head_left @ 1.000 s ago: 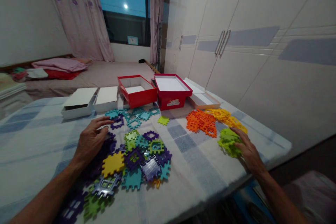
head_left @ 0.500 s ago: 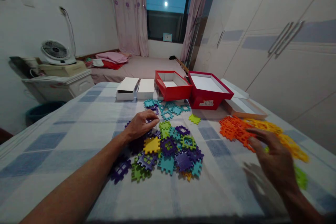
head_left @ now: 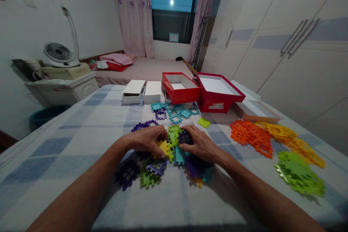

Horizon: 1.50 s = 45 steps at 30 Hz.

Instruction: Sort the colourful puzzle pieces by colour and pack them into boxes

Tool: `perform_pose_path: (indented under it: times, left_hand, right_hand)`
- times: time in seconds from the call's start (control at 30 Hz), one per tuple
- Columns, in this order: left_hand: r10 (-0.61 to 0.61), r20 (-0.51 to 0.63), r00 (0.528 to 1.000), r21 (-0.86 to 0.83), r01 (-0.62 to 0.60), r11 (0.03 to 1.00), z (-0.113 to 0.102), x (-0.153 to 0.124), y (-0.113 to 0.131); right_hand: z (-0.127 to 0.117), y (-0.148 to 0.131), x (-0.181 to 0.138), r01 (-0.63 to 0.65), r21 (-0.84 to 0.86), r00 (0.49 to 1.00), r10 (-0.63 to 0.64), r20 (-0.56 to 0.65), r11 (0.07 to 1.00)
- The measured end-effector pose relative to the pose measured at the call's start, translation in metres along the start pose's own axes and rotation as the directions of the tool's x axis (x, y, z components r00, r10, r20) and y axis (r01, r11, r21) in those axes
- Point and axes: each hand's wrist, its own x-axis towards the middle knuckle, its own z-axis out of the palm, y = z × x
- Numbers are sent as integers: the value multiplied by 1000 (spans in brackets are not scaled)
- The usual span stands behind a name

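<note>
A mixed pile of flat notched interlocking puzzle pieces lies on the checked cloth in front of me. My left hand (head_left: 148,139) rests over its left side, fingers curled and thumb apart, touching a yellow piece (head_left: 164,147). At the right side my right hand (head_left: 202,144) has its fingers and thumb around a dark purple interlocking piece (head_left: 186,137). Between the hands lie a lime-green piece (head_left: 173,134) and a teal piece (head_left: 179,156). Nearer to me are a purple piece (head_left: 157,166) and a dark green piece (head_left: 149,178). My hands hide part of the pile.
Orange pieces (head_left: 251,136), yellow pieces (head_left: 296,141) and lime pieces (head_left: 300,174) lie grouped at the right. Teal pieces (head_left: 176,111) are farther back, with a lone lime piece (head_left: 203,122). Behind stand white boxes (head_left: 152,98), a red box (head_left: 185,96) and a dark-red box (head_left: 217,105).
My right hand has moved left from the orange and lime groups to the mixed pile and closed around a purple piece. My left hand has shifted slightly right and nearer, over the yellow piece.
</note>
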Motion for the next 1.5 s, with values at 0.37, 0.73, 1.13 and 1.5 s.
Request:
perform_pose_path:
  times: [0.37, 0.73, 1.13, 1.5]
  left_hand:
    - [-66, -252, 965, -251, 1, 968, 2, 13, -11]
    - [-209, -495, 844, -414, -18, 910, 11, 25, -17]
    - [-209, -471, 857, -501, -65, 863, 17, 26, -8]
    - [-302, -432, 850, -681, -88, 727, 23, 28, -1]
  right_hand:
    - [-20, 5, -13, -35, -174, 960, -15, -278, 984]
    - [-14, 11, -52, 58, -103, 995, -49, 88, 993]
    - [-20, -6, -86, 169, -235, 980, -137, 147, 957]
    - [6, -3, -55, 322, -262, 933, -352, -76, 910]
